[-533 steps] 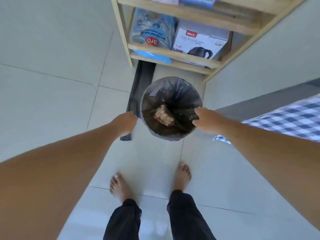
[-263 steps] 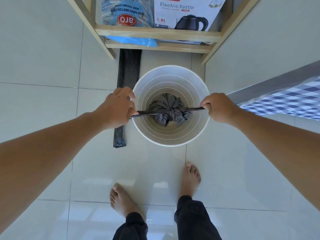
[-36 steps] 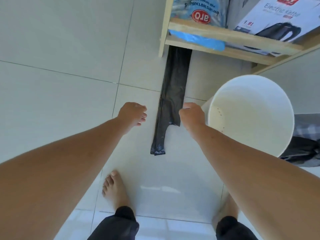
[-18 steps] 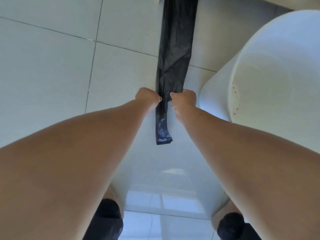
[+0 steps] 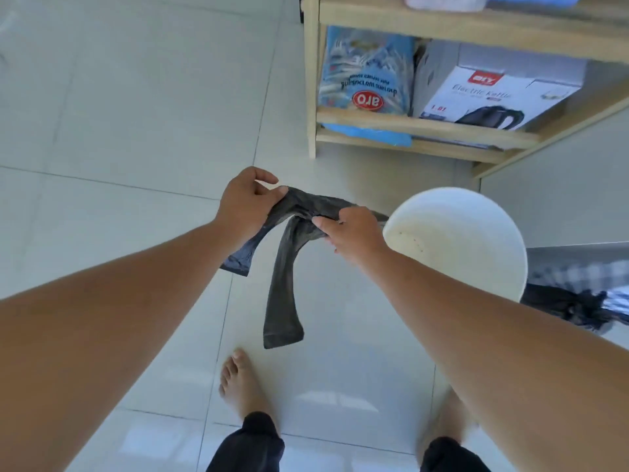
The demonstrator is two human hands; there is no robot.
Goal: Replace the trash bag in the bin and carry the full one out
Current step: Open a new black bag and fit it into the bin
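A fresh black trash bag (image 5: pixel 287 264) hangs in the air above the floor, still folded flat, its two handle strips dangling down. My left hand (image 5: pixel 245 202) pinches its top left edge and my right hand (image 5: pixel 354 233) grips the top right edge, pulling the mouth apart. The white round bin (image 5: pixel 476 212) stands unlined just right of my right hand. The full black bag (image 5: pixel 571 306), tied shut, lies on the floor behind the bin at the right edge, partly hidden by my right arm.
A wooden shelf unit (image 5: pixel 391 117) stands ahead, holding a blue packet (image 5: pixel 367 80) and an electric kettle box (image 5: pixel 497 97). A blue checked cloth (image 5: pixel 585 274) lies at the right. My bare feet (image 5: pixel 238 379) stand on pale glossy floor tiles. A grey wall runs along the right.
Both hands have lifted the folded black bag off the floor and spread its top. I have straightened up, so the shelf and bin are back in view.
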